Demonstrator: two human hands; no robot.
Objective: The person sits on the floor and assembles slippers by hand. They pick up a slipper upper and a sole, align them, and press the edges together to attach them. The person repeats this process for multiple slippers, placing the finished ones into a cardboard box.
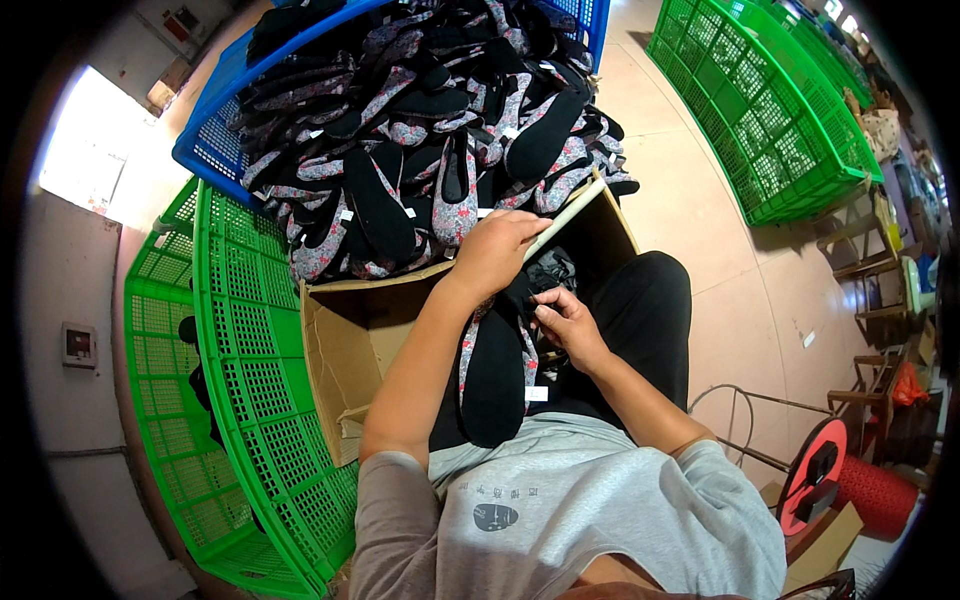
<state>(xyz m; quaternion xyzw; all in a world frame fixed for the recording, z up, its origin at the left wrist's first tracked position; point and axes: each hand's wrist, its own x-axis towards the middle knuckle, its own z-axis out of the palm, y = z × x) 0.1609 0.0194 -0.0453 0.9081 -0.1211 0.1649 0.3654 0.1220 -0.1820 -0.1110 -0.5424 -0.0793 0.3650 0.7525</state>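
Observation:
My left hand [497,248] is closed around a pale rod [568,215] that slants up to the right over an open cardboard box. Just below it, a floral slipper with a black sole [494,385] lies along my lap, sole up, a small white tag at its side. My right hand [570,328] pinches black fabric at the slipper's far end; the exact spot between the fingertips is partly hidden. Beyond both hands rises a big heap of similar slippers [455,190], grey floral with red dots and black soles.
A blue crate [210,150] holds the heap. The cardboard box [330,335] stands before it at my knees. Green crates [270,420] are on the left, another green crate [770,120] at far right. A red-faced reel [812,475] and wooden stools [865,255] stand right.

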